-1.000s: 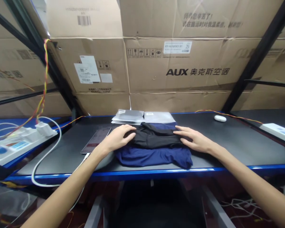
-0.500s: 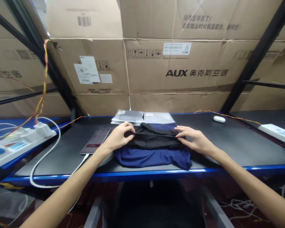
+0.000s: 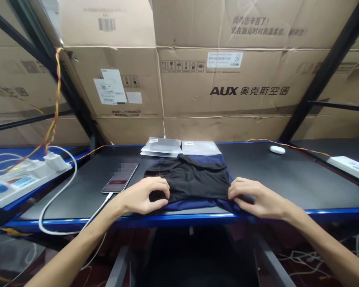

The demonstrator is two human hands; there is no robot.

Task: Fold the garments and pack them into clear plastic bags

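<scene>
A folded black cloth garment point(image 3: 197, 181) lies over a navy blue garment point(image 3: 190, 205) on the table in front of me. The blue fabric shows along the near edge and at the back right. At the black cloth's near left corner, my left hand point(image 3: 149, 194) has its fingers curled with the thumb close below them, pinching the edge. My right hand point(image 3: 259, 196) pinches the near right corner in the same way, over a bit of blue fabric. The exact contact of the fingertips is partly hidden.
Flat translucent packets point(image 3: 201, 148) with small labels lie behind the garments. A phone point(image 3: 121, 178) on a white charging cable point(image 3: 95, 213) is to the left. Power strips point(image 3: 25, 177) stand at both sides, a white earbud case point(image 3: 277, 150) at back right. Cardboard point(image 3: 185, 91) walls the back.
Both hands have moved toward me, drawing the black cloth's near edge down over the blue garment. Less of the blue shows in front. The view has shifted slightly.
</scene>
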